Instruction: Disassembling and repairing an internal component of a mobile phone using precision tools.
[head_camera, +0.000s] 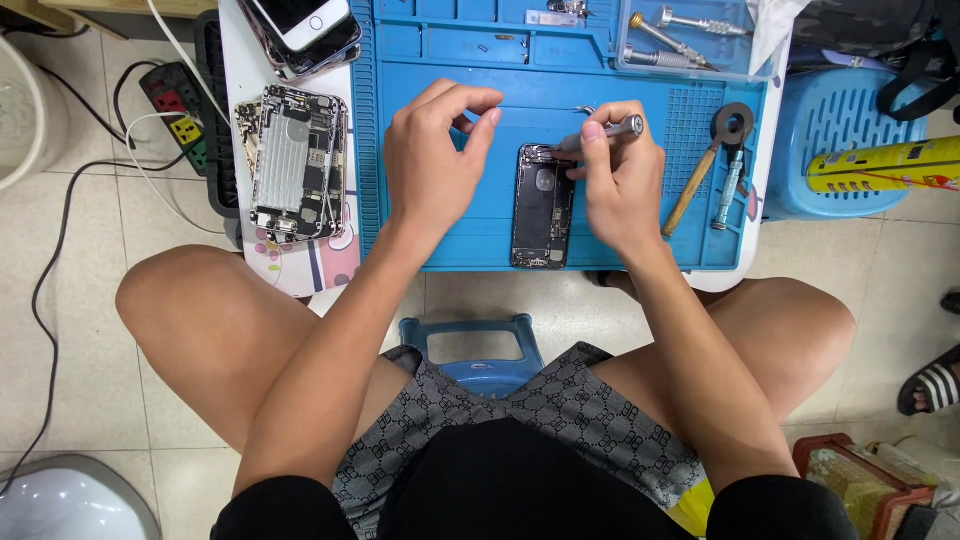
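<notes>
I look down at my two hands over a blue mat (640, 250) on a white worktop (300, 275). My right hand (620, 185) is closed around a thin metal screwdriver (605, 133), its tip touching the top end of an opened phone (543, 207) that lies on the mat between my hands. My left hand (435, 160) hovers just left of the phone, holding nothing, thumb and forefinger curled close together. Right of my right hand lie a wooden-handled tool (708, 165) and a clear tray of drivers (680, 40). Left of my left hand sits another stripped phone (298, 165).
</notes>
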